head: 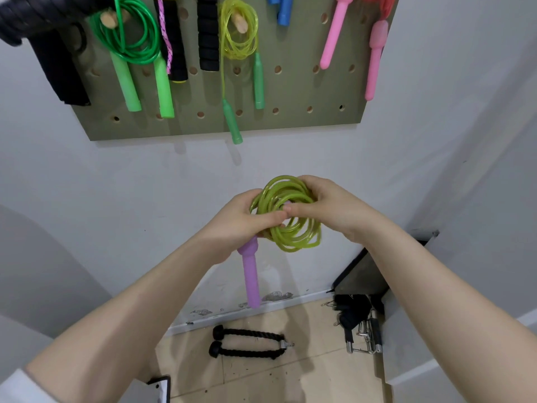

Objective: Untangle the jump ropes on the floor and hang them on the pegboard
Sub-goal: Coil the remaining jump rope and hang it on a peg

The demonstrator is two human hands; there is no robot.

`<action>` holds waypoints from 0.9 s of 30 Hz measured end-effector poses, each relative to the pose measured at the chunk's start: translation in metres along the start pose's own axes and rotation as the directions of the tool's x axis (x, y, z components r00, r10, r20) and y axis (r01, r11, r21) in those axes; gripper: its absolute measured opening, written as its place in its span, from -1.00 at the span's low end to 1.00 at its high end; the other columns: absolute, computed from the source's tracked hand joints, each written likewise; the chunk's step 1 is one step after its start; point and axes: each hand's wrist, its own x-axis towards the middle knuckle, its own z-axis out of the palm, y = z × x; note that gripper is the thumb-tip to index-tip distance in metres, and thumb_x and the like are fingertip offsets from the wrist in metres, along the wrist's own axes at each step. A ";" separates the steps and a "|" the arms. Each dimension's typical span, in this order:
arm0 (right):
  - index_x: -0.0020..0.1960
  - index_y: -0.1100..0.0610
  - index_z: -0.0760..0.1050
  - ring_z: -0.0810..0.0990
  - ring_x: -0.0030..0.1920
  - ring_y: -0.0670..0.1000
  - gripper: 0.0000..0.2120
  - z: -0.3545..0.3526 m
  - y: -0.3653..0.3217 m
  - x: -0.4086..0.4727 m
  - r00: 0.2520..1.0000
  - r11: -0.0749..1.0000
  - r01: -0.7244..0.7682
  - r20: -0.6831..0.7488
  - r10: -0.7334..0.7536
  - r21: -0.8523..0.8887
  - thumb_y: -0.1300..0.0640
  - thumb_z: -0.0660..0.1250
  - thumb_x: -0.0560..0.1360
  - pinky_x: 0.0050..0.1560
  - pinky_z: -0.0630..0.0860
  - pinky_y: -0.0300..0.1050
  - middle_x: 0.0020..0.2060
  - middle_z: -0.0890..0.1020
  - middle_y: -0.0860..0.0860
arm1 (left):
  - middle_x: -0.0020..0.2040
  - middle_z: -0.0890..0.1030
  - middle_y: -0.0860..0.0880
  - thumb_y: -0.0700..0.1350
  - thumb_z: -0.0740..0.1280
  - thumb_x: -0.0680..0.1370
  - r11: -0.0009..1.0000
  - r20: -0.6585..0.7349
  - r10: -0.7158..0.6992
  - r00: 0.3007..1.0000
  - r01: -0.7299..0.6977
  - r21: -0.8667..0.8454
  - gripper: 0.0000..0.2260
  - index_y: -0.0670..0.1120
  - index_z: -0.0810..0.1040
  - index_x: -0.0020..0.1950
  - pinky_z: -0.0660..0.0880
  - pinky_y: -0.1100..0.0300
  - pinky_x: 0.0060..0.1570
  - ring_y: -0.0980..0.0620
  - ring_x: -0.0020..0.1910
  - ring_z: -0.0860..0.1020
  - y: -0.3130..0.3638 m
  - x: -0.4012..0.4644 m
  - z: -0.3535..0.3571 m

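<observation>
Hands: my left hand [247, 219] grips the coil and the top of the purple handle [251, 274]; my right hand [325, 205] pinches the yellow-green jump rope coil [290, 225] from the other side.
Rope: held below the pegboard [290, 117], handle hanging straight down.
Next move: I judge the coil must go up; both hands sit about equally near.
Pegs: green rope [128, 36] and yellow rope [238, 33] each hang on wooden pegs.
Floor: black rope attachment [250, 343].
</observation>
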 end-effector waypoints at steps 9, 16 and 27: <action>-0.12 0.12 0.36 0.50 -0.14 0.12 -0.88 0.014 -0.001 0.004 0.939 0.830 -0.082 -0.321 -0.121 -0.552 0.20 0.30 0.41 -0.29 0.35 -0.06 -0.24 0.50 0.02 | -0.23 0.62 0.11 -0.17 0.42 0.42 0.977 -0.152 0.133 0.979 -0.103 0.188 -0.73 0.05 0.42 0.03 0.47 0.30 -0.30 0.12 -0.32 0.55 0.003 0.001 0.019; 0.00 0.11 0.40 0.54 -0.12 0.06 -0.76 0.012 -0.004 -0.006 0.953 0.996 -0.037 -0.303 0.010 -0.085 0.33 0.25 0.38 -0.10 0.47 -0.05 -0.18 0.55 0.01 | -0.18 0.60 0.07 -0.25 0.46 0.40 0.980 -0.139 0.192 0.972 -0.182 0.081 -0.68 -0.05 0.50 0.10 0.49 0.35 -0.27 0.22 -0.28 0.57 0.013 -0.005 0.030; -0.16 0.12 0.56 0.61 -0.21 -0.05 -0.50 0.010 0.021 -0.020 0.980 0.812 -0.141 0.196 0.034 0.566 -0.22 0.03 0.52 0.20 0.47 -0.06 -0.30 0.63 0.02 | -0.35 0.59 -0.09 -0.37 0.31 0.43 0.915 0.017 0.094 0.995 -0.079 -0.396 -0.87 -0.18 0.55 -0.09 0.50 0.33 -0.34 0.06 -0.41 0.50 0.002 -0.019 0.027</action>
